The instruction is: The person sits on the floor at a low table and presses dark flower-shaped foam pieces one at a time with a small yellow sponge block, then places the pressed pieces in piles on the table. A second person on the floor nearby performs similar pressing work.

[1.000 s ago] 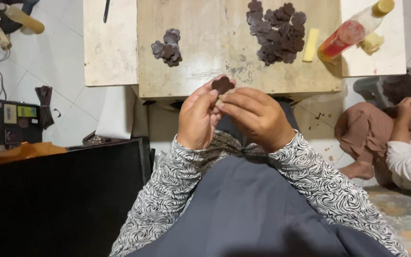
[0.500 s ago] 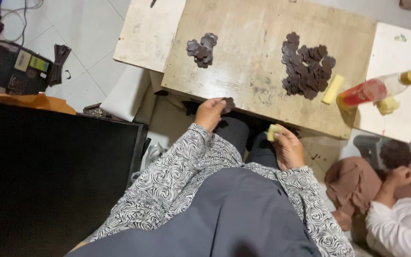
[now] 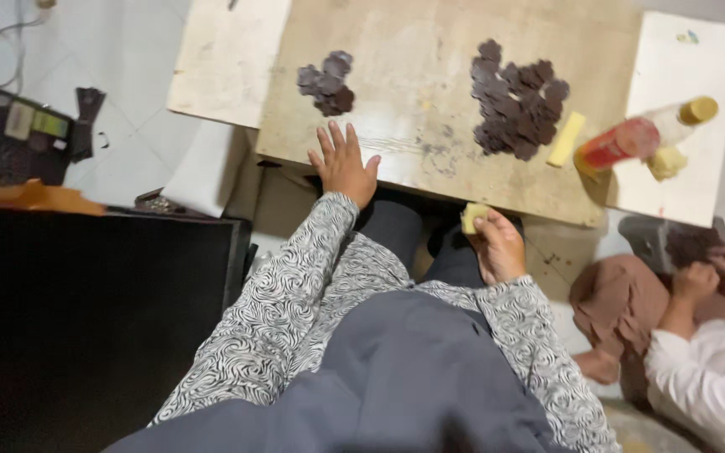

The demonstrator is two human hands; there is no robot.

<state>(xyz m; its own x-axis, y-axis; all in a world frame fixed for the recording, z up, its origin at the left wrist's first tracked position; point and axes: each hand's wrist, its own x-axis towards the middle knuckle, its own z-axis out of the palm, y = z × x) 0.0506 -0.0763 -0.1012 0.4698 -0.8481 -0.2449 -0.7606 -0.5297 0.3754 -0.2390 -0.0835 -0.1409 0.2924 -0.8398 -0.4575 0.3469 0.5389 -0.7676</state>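
Left hand [image 3: 343, 164]: flat, open, empty on scuffed wooden worktop [image 3: 430, 168]; small pile of dark brown flower-shaped cutouts [image 3: 326, 81] just ahead.
Right hand [image 3: 494, 245]: pinching pale yellow block [image 3: 472, 217], below worktop edge.

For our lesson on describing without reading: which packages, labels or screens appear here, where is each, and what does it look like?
Clear plastic bottle: lying on the white board at right, red label band, yellow cap.
Dark box: on the floor at far left, bearing small green and pale labels.
Large black panel: lower left, flat and dark; whether it is a screen cannot be told.
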